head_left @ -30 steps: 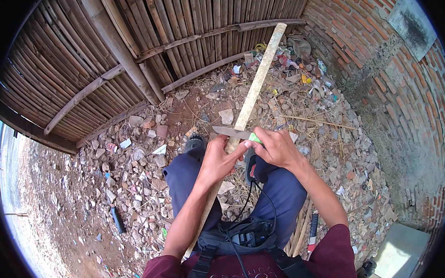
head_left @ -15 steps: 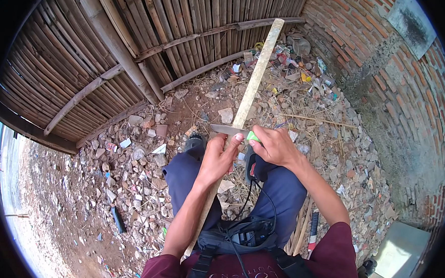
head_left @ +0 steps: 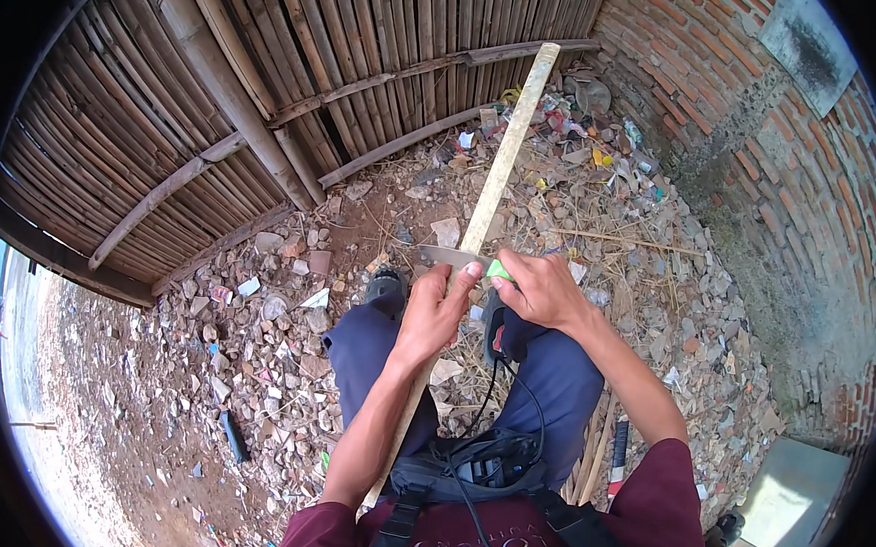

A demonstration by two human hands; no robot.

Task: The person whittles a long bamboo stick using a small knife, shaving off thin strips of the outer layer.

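A long, pale bamboo strip (head_left: pixel 510 145) slants from beside my lap, between my knees, toward the fence. My left hand (head_left: pixel 431 317) is closed around the strip, its thumb up against the blade. In my right hand (head_left: pixel 547 293) is a knife (head_left: pixel 449 255), its bright green handle mostly covered by my fingers. The blade lies crosswise on the strip, its tip pointing left. Both hands are close together, nearly touching at the knife. My left fingers are partly hidden behind the strip.
Stones, rubble and litter (head_left: pixel 287 365) cover the ground. A bamboo fence (head_left: pixel 390 37) stands ahead and left, a brick wall (head_left: pixel 756 160) right. By my right thigh lie bamboo pieces (head_left: pixel 595 442) and a dark-handled tool (head_left: pixel 619 448). A dark cylindrical object (head_left: pixel 233 436) lies left.
Very little differs. The strip's far end sits slightly lower in the picture, and the whole view has shifted a touch. Both hands keep their hold.
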